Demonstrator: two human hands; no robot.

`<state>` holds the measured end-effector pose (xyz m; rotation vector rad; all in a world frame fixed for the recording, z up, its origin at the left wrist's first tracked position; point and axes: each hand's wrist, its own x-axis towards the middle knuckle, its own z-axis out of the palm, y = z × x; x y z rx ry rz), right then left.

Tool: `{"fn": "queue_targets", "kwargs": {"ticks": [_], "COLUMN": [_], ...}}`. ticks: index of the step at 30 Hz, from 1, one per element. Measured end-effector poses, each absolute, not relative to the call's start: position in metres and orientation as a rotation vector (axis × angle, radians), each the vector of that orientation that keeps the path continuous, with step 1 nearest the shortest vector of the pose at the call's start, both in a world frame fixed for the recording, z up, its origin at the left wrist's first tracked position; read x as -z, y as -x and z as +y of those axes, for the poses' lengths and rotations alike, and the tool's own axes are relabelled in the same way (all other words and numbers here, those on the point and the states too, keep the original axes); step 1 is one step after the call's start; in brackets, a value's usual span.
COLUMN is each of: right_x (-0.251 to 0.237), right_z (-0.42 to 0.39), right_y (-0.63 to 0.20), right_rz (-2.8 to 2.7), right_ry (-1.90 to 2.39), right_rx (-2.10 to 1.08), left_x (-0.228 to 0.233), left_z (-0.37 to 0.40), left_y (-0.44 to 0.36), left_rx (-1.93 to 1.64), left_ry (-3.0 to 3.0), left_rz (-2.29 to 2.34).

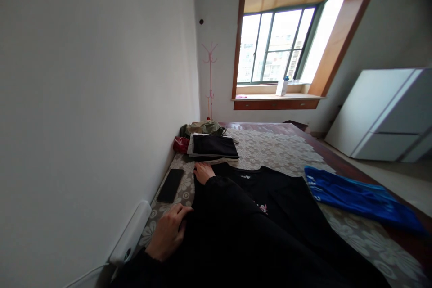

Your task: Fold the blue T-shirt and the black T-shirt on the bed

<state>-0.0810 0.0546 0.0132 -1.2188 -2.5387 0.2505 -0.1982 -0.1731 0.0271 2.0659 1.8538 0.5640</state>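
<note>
A black T-shirt (283, 193) lies spread on the patterned tablecloth, its neckline at the far side and a small pink and white print on its front. My left hand (169, 231) is closed at the shirt's left edge, thumb and forefinger pinching the cloth. Farther forward, my right hand (204, 173) reaches across to the shirt's upper left corner, its fingers curled over the edge there. My dark sleeves blend into the shirt, so part of its outline is hidden. Just left of the shirt lies a black phone (170, 185).
Folded dark clothes (215, 145) are stacked beyond the shirt, beside a red bundle (181, 144) and an olive-green cloth item (209, 128). A blue garment (357, 195) lies at the right. A white power strip (131, 233) sits along the left wall (101, 99).
</note>
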Motion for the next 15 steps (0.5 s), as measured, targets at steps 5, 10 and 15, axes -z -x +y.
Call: {"fn": "queue_targets", "kwargs": {"ticks": [5, 10, 15], "right_x": [-0.011, 0.017, 0.017], "right_z": [0.011, -0.027, -0.021], "right_y": [0.064, 0.061, 0.066], "right_rz": [-2.535, -2.552, -2.558], "right_ry": [1.113, 1.082, 1.018], "right_rx": [-0.223, -0.33, -0.542], "left_x": [-0.026, -0.029, -0.04], "left_z": [-0.178, -0.179, -0.16], "left_y": [0.2, 0.186, 0.154], "left_rx": [-0.513, -0.574, -0.765], "left_ry": [-2.065, -2.1, -2.087], "left_rz": [1.879, 1.962, 1.911]}}
